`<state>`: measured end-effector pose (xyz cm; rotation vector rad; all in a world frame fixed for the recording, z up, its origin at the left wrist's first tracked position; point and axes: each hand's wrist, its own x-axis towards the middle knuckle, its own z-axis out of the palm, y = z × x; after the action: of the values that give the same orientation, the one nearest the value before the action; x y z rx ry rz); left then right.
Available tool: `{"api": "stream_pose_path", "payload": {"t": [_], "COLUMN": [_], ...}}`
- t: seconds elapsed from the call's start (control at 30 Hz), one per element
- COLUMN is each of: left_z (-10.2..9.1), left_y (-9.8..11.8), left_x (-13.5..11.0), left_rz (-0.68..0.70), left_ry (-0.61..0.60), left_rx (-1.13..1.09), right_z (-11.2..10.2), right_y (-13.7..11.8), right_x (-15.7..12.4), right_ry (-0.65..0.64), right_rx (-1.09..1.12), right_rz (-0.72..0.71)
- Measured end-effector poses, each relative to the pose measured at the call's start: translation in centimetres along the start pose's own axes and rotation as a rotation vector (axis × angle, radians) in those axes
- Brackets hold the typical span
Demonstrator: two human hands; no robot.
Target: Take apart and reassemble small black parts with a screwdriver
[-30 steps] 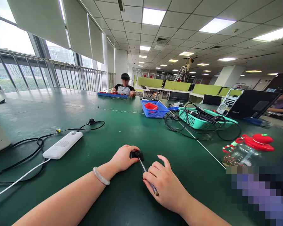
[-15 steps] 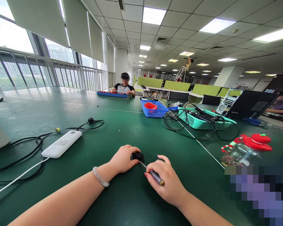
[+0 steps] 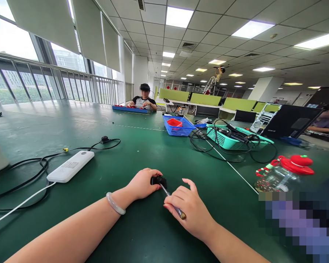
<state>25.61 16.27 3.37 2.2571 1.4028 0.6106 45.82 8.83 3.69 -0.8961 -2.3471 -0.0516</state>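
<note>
Between the thumb and fingers of my left hand (image 3: 145,184) is a small black block-like part (image 3: 161,180), held down at the green table (image 3: 142,226). Its exact kind is too small to make out. My right hand (image 3: 188,206) is closed round a screwdriver (image 3: 180,212), thumb and fingers pinching its handle, with one finger raised. The thin metal shaft points up and left, and its tip meets the near side of the black part. Whether the tip sits in a screw cannot be seen.
A white power bank (image 3: 71,167) with cables lies left. Further off are a blue basket (image 3: 178,129) and a green basket (image 3: 226,142) with black cables. A red-lidded jar (image 3: 283,175) stands right. One person (image 3: 144,100) sits across the table.
My right hand has shifted slightly left, and the screwdriver now points more steeply at the black part, its handle end further left. My left hand keeps its hold.
</note>
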Motion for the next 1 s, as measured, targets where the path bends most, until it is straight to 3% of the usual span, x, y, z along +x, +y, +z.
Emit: {"api": "stream_pose_path", "payload": {"t": [0.37,0.77,1.0], "left_z": [0.1,0.3,0.1], "left_y": [-0.1,-0.1,-0.1], "left_x": [0.1,0.0,-0.1], "left_rz": [0.002,0.035,0.064], "left_ry": [-0.007,-0.017,-0.029], "left_rx": [-0.053,-0.046,-0.013], "right_z": [0.0,0.5,0.4], "right_y": [-0.1,0.9,1.9], "right_x": [0.1,0.1,0.0], "right_ry": [0.082,-0.003,0.228], "right_rx": [-0.061,0.064,0.226], "right_rz": [-0.018,0.239,0.420]}}
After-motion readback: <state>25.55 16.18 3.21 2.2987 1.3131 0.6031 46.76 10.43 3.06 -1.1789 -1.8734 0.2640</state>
